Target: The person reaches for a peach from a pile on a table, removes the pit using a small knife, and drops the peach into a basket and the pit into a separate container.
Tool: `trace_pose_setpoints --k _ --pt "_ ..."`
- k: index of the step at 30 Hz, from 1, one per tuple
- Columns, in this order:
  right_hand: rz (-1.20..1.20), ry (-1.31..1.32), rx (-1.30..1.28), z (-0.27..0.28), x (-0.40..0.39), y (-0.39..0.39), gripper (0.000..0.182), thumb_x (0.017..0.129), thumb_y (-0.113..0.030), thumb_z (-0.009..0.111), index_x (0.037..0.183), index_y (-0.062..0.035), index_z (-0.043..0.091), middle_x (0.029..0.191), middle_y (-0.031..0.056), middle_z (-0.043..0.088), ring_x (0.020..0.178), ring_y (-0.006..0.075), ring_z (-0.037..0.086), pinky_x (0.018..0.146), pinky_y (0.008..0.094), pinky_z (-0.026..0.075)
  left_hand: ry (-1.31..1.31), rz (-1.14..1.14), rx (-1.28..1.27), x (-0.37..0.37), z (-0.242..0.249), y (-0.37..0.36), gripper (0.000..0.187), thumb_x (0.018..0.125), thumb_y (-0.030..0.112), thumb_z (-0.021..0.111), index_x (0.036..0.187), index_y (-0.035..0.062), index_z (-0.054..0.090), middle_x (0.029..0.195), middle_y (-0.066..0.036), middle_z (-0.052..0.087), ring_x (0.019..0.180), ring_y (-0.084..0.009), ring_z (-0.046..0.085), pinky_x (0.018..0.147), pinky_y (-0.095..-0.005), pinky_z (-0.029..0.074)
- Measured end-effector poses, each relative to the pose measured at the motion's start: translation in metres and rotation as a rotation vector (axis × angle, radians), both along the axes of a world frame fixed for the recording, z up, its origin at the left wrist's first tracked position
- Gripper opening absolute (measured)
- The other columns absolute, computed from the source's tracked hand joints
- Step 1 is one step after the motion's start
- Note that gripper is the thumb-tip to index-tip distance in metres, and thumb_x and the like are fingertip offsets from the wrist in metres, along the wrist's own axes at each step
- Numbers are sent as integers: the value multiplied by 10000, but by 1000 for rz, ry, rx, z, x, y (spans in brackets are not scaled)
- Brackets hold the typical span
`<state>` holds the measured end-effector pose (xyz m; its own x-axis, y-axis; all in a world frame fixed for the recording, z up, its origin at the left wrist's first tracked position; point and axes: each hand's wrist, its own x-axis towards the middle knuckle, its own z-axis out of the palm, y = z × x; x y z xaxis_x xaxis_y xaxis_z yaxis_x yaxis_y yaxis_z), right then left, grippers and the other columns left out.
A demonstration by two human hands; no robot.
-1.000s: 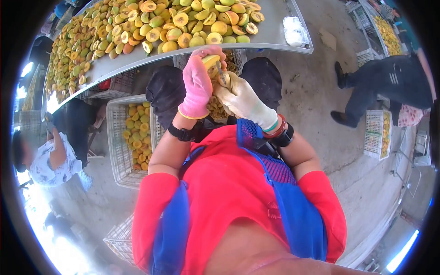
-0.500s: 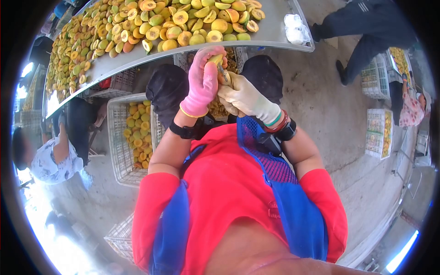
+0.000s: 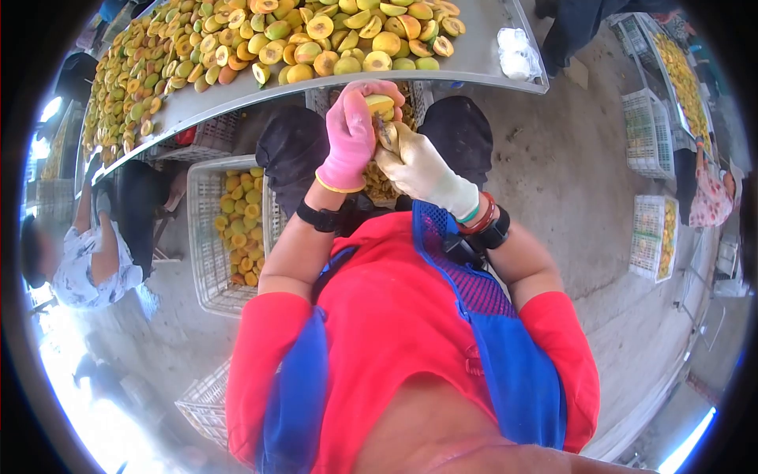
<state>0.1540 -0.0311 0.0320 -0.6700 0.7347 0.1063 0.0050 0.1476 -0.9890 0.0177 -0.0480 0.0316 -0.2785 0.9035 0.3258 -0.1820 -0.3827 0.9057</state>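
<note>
My left hand (image 3: 351,130), in a pink glove, is closed around a yellow-green peach (image 3: 380,106) just off the table's near edge. Against the lower side of that fruit, my right hand (image 3: 418,162) in a whitish glove grips a small metal pitting tool (image 3: 384,133). Most of the tool is hidden by the fingers. The two hands are nearly touching, above my knees. Beyond them, many halved peaches (image 3: 320,28) lie heaped on the metal table (image 3: 474,59).
A white plastic bag (image 3: 517,54) rests at the table's right corner. Left of my legs stands a crate (image 3: 201,237) of peach halves, and below the hands is another container with fruit pieces (image 3: 380,186). People sit at left and right; more crates (image 3: 649,134) stand at right.
The peach has turned in my left hand, showing more of its yellow side. My right hand and the tool have shifted slightly. A person at upper right has moved farther away.
</note>
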Motion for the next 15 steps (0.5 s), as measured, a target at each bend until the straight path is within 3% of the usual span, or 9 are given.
trace_pose_setpoints --k 3,6,8,12,15 --pt "152 -63 -540 37 8 6 69 990 -127 541 988 -58 538 658 -10 513 453 78 465 397 248 362 47 22 60 -1 -5 4 667 1001 611 450 1173 -23 564 1061 -133 648 845 -170 634 747 -320 549" --pt "314 -99 -624 40 12 15 72 996 -141 533 996 -73 509 650 -16 500 446 77 457 388 250 355 51 2 61 -3 -1 0 633 1007 581 465 1182 -20 561 1074 -125 643 852 -164 630 771 -310 540" --pt "278 -47 -625 38 11 11 77 1002 -155 524 984 -84 497 646 -19 492 440 75 444 382 248 342 74 17 99 2 5 1 570 1022 519 493 1172 -24 579 1043 -108 650 864 -153 622 788 -294 522" --pt "233 -121 -590 40 13 12 112 1012 -186 510 955 -90 498 644 -18 488 432 76 437 380 244 334 -6 -173 20 -13 -2 7 547 1031 494 485 1160 -28 589 1060 -120 650 894 -164 622 812 -303 519" --pt "379 -36 -774 29 19 20 116 1010 -192 520 943 -98 503 642 -25 473 438 70 429 382 238 326 -34 -313 -8 -24 -6 9 540 1035 488 478 1144 -27 596 1055 -127 655 898 -171 623 818 -309 518"
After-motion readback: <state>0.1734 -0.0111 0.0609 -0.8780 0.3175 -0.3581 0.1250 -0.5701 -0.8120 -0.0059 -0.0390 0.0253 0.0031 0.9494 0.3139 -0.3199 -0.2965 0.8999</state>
